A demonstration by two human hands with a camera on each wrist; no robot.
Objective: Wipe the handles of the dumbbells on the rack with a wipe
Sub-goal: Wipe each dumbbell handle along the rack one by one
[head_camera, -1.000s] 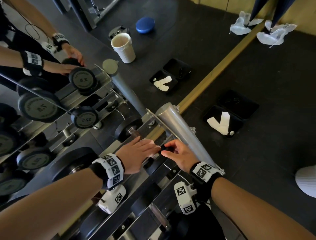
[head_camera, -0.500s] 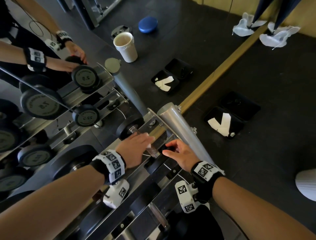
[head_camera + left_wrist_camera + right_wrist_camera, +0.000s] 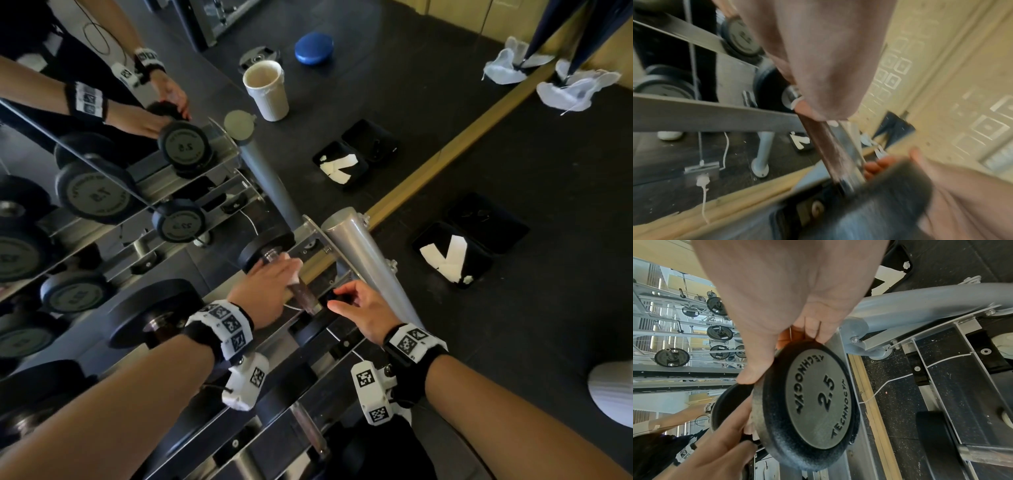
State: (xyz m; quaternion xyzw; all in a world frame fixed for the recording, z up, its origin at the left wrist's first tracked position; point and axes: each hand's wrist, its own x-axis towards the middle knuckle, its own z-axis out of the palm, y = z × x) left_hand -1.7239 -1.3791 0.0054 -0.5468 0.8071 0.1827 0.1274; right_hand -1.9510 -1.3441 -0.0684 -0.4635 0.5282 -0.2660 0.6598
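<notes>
Only the right wrist view shows "2.5" on the dumbbell head (image 3: 813, 404) the right hand (image 3: 363, 313) grips; left hand (image 3: 265, 291) clasps wipe (image 3: 294, 279).

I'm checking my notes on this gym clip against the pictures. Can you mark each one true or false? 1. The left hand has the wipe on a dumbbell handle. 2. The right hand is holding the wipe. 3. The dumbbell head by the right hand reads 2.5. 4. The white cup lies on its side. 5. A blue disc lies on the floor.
1. True: the left hand presses the wipe on the dumbbell handle.
2. False: the right hand grips the dumbbell head.
3. True.
4. False: the white cup stands upright.
5. True: the blue disc.
</notes>
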